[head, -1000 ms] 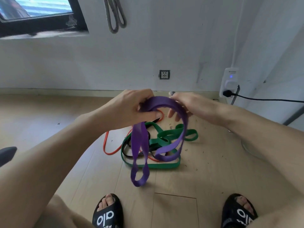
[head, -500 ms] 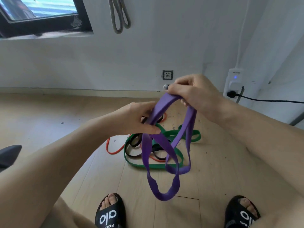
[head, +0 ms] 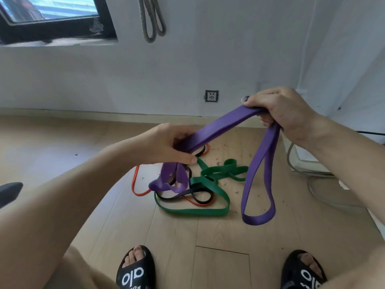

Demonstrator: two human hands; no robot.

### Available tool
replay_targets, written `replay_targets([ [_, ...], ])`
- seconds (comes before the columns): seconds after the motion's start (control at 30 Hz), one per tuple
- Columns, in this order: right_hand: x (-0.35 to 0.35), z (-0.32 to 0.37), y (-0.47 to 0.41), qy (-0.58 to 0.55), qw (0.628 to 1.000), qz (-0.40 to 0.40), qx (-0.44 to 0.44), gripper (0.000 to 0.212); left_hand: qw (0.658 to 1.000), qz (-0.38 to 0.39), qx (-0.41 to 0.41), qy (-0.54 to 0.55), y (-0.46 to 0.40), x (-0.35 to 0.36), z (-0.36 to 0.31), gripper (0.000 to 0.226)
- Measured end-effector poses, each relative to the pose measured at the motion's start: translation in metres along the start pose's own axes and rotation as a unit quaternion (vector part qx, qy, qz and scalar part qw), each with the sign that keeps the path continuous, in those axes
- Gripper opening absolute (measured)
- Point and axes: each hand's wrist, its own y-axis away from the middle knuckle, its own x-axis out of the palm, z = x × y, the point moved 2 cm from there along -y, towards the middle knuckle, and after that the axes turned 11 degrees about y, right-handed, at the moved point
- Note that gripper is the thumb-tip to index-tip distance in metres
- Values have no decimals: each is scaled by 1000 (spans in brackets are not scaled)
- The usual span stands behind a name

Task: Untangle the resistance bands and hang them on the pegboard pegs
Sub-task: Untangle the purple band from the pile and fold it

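1. Resistance bands, the orange band point(head: 136, 182), black band point(head: 195, 193) and green band point(head: 208, 210), are left knotted together on the floor point(head: 208, 257), below and between the fingers.
2. The left hand point(head: 166, 146) is clenched around the purple band point(head: 220, 127), a short loop being left to dangle beneath its fingers.
3. The right hand point(head: 279, 109) is closed on the same band, held higher, apparently so the long loop hangs free of the pile.
4. A grey band point(head: 151, 21) is already hung on the wall, above the fingers.

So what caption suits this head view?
Both hands stretch a purple band above green, black and red bands tangled on the floor.
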Motion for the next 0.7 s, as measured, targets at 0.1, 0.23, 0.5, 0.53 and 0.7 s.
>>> replay_targets([
  [0.1,-6,-7,0,17,1000,-7,13,49,998,-11,-5,-69,0,-5,5,31],
  [0.23,-10,-17,1,53,998,17,28,55,993,-25,14,-119,-3,-7,5,26],
  [0.5,-16,-51,-4,182,977,60,90,53,994,0,-52,-91,5,-15,18,24],
  [0.53,-13,-57,-3,215,968,81,105,54,995,2,-42,-87,5,-13,19,26],
  [0.7,16,-63,14,259,931,232,112,63,998,-61,9,-9,0,-13,6,21],
])
